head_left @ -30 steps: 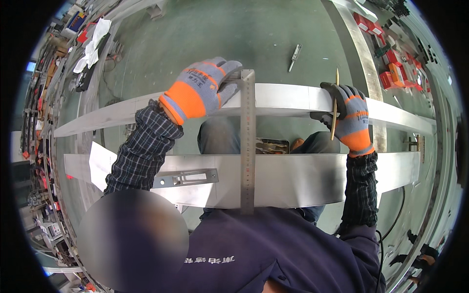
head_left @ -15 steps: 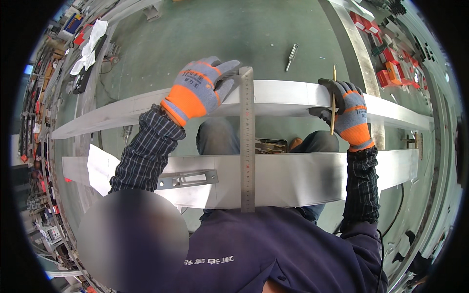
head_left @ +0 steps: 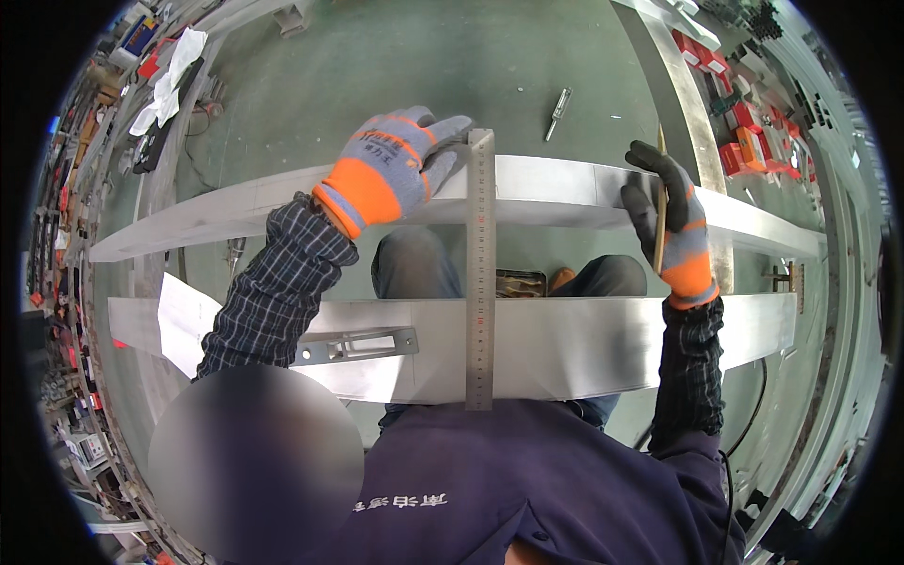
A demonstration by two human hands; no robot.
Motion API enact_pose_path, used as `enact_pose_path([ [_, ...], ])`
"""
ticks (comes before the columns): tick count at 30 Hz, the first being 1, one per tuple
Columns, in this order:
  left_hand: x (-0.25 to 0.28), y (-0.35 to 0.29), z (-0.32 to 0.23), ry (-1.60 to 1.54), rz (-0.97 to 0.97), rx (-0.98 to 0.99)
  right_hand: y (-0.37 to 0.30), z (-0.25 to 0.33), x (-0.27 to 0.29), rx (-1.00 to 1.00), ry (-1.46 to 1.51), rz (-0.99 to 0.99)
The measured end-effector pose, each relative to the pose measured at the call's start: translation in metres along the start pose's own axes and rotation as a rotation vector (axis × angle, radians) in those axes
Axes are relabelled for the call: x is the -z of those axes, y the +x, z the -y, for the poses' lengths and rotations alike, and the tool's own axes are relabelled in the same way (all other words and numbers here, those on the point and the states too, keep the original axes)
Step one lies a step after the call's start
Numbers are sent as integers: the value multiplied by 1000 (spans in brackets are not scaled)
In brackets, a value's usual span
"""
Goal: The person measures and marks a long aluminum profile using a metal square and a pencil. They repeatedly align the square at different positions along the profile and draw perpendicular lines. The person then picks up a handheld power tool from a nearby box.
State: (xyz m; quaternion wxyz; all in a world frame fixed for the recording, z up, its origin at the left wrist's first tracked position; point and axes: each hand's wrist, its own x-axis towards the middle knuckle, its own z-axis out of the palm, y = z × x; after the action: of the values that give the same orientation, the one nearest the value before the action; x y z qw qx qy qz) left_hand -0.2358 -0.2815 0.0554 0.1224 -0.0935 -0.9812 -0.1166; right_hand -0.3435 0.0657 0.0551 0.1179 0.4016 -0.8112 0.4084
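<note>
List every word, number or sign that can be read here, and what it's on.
Left glove: dark printing, not copied out.
Ruler: scale numbers, mostly too small to read.
Dark jacket: white lettering, not copied out.
Red boxes: any print too small to read.

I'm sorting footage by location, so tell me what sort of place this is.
Probably a metal fabrication workshop: a graduated metal ruler lies across two metal beams, and a slotted metal fitting rests on the nearer one.
</note>
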Motion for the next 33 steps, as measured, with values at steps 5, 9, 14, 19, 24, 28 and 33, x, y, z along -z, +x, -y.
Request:
enact_pose_path([
  [5, -4, -1, 2, 6, 13, 11, 2, 66, -21, -79, 395, 6],
  [9, -3, -2, 1, 23, -12, 6, 2, 86, -50, -172, 443, 111],
  [14, -5, -1, 1, 17, -5, 22, 4, 84, -74, -148, 307, 107],
  [19, -7, -2, 4, 8, -19, 27, 9, 75, -82, -88, 212, 113],
  [24, -11, -5, 6, 25, -75, 2, 14, 76, -85, -102, 159, 129],
  [28, -8, -3, 4, 7, -26, 41, 14, 71, -88, -70, 157, 112],
  [33, -7, -2, 4, 13, -23, 43, 15, 70, -89, -53, 128, 114],
])
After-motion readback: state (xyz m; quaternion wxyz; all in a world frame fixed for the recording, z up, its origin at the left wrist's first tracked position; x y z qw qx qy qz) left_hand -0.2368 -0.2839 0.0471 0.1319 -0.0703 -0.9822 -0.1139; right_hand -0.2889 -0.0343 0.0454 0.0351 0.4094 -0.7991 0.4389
